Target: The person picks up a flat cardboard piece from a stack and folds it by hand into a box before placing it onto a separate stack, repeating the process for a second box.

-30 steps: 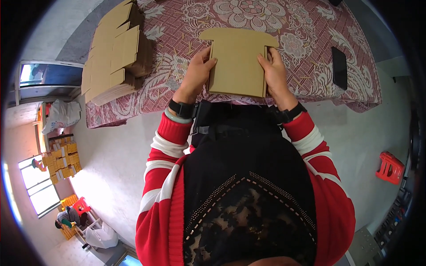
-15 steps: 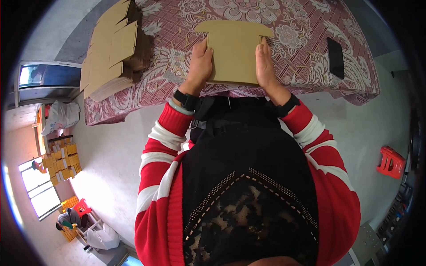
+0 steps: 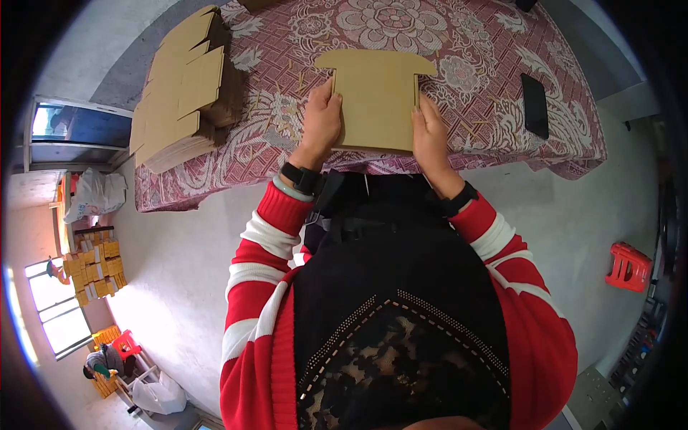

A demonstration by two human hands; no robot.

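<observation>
A flat brown cardboard box (image 3: 376,104) lies before me at the table's near edge, its wider end flap with side tabs pointing away from me. My left hand (image 3: 322,120) grips its left side, thumb along the top edge and fingers partly hidden behind the wall. On the opposite side my right hand (image 3: 430,135) holds the right wall, thumb near the top edge and fingers stretched along the outside. The box's underside is hidden.
A stack of flattened cardboard boxes (image 3: 183,89) stands at the table's left. A black phone (image 3: 534,106) lies on the patterned tablecloth (image 3: 487,79) at the right, among small cardboard scraps. A red stool (image 3: 629,267) stands on the right floor. Another person (image 3: 105,360) works at the lower left.
The whole view has shifted slightly, so the table sits lower in it. My right hand's fingers have slid a little along the box's right side; both hands still hold it.
</observation>
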